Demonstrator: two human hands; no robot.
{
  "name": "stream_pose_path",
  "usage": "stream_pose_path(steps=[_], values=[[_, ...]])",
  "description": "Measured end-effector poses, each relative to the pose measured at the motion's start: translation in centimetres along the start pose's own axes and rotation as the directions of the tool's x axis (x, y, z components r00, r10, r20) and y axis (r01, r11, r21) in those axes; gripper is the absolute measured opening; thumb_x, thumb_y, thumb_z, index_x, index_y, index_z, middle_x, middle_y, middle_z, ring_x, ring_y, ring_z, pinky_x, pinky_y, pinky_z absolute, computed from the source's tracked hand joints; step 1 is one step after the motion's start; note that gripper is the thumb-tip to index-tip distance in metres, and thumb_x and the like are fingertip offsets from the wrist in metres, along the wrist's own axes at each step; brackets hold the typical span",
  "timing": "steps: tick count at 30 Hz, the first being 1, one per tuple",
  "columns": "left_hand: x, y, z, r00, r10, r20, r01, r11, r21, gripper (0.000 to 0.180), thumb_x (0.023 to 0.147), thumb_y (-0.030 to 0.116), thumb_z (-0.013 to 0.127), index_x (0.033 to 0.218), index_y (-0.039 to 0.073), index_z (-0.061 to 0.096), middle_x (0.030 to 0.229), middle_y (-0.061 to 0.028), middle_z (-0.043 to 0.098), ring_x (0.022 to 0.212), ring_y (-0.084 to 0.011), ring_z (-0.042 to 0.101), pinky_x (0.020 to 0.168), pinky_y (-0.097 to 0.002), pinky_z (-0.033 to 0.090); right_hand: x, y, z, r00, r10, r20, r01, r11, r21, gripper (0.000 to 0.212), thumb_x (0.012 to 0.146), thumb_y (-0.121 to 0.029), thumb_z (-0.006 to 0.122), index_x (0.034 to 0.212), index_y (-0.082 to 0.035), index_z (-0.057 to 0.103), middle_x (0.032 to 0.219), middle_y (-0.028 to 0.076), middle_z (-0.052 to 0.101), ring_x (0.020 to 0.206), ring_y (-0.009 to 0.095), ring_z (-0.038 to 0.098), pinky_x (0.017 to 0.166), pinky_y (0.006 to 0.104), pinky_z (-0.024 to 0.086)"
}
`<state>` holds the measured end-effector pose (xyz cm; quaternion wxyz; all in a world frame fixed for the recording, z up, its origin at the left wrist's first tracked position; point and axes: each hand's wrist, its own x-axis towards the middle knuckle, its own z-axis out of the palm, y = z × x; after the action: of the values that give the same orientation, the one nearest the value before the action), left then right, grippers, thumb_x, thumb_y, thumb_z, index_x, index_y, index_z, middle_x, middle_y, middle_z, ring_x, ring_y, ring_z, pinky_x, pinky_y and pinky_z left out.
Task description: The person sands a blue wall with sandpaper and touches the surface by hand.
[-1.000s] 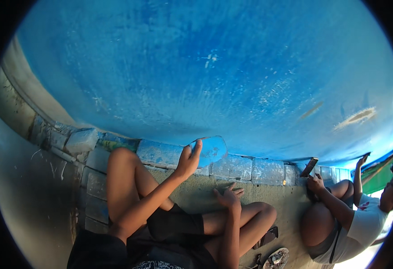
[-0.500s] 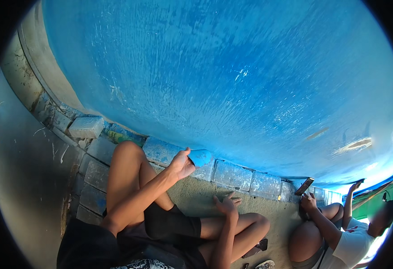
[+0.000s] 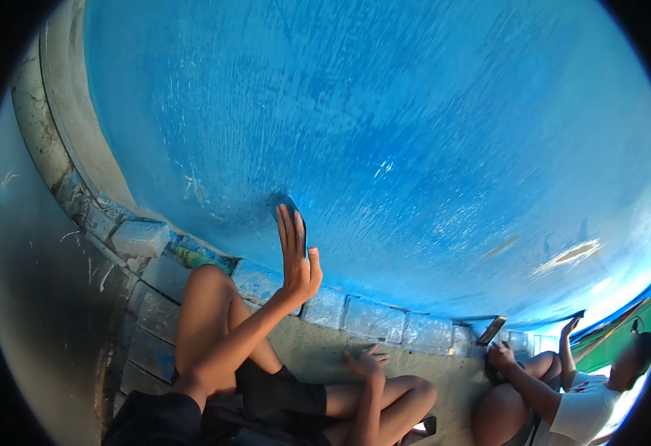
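Note:
Flat against the blue-painted wall [image 3: 385, 126], my left hand [image 3: 295, 256] presses a thin dark sheet that looks like sandpaper [image 3: 287, 201]. The fingers lie straight along the sheet and the thumb is held out to the right. Most of the sheet is hidden behind the fingers; a dark smudge shows on the paint beside it. My right hand [image 3: 368, 364] hangs by my right knee with its fingers apart and nothing in it.
Grey blocks [image 3: 374, 318] line the wall's foot, and a loose block [image 3: 141, 238] sits at left. Sandy ground [image 3: 414, 366] lies before me. At right another person [image 3: 597, 401] sits, one hand at the wall, beside a dark flat board [image 3: 492, 331]. A phone-like object [image 3: 426, 427] is by my leg.
My left hand has gone up and left from near the blocks to the wall, turning the sheet's blue face onto the paint. My right hand stays nearly where it was.

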<state>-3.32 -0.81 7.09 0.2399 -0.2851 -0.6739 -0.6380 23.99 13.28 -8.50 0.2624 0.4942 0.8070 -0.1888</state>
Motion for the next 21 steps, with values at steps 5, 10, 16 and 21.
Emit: stream_pose_path(steps=[5, 10, 16, 21], values=[[1.5, -1.6, 1.6, 0.882, 0.408, 0.237, -0.460, 0.856, 0.237, 0.062, 0.103, 0.038, 0.036, 0.154, 0.009, 0.017, 0.160, -0.0208, 0.007, 0.148, -0.0396, 0.003, 0.115, -0.0629, 0.005, -0.7, -0.7, 0.3, 1.000, 0.004, 0.024, -0.004, 1.000, 0.014, 0.130, 0.074, -0.084, 0.049, 0.149, 0.005, -0.010, 0.144, 0.050, -0.001, 0.136, 0.064, -0.003, 0.113, 0.0626, 0.014], [1.1, -3.6, 2.7, 0.709, 0.496, 0.500, -0.637, 0.755, 0.154, 0.067, 0.097, 0.032, 0.053, 0.154, 0.022, 0.021, 0.160, -0.0105, 0.018, 0.148, -0.0276, 0.013, 0.115, -0.0633, 0.006, -0.9, -0.8, 0.1, 0.999, 0.021, 0.026, -0.022, 0.999, 0.032, 0.131, 0.074, -0.083, 0.050, 0.149, 0.005, -0.010, 0.144, 0.050, -0.002, 0.136, 0.064, -0.003, 0.113, 0.0624, 0.015], [2.3, -6.0, 0.1, 0.844, 0.428, 0.323, -0.522, 0.791, 0.318, 0.072, 0.094, 0.021, 0.059, 0.155, 0.017, 0.020, 0.159, -0.0107, 0.021, 0.148, -0.0265, 0.017, 0.113, -0.0669, 0.001, -0.7, -0.8, -0.2, 0.999, 0.026, 0.022, -0.028, 0.998, 0.063, 0.131, 0.073, -0.083, 0.051, 0.149, 0.005, -0.009, 0.144, 0.050, -0.002, 0.137, 0.063, -0.003, 0.113, 0.0622, 0.015], [-1.2, -5.9, 1.5, 0.858, 0.375, 0.351, -0.470, 0.849, 0.243, 0.076, 0.092, 0.020, 0.061, 0.155, 0.022, 0.020, 0.160, -0.0138, 0.015, 0.148, -0.0291, 0.015, 0.113, -0.0673, 0.002, -0.6, -1.8, -0.4, 0.999, 0.038, 0.034, -0.039, 0.998, 0.039, 0.132, 0.073, -0.083, 0.052, 0.149, 0.005, -0.009, 0.144, 0.050, -0.003, 0.137, 0.063, -0.004, 0.113, 0.0621, 0.016]])
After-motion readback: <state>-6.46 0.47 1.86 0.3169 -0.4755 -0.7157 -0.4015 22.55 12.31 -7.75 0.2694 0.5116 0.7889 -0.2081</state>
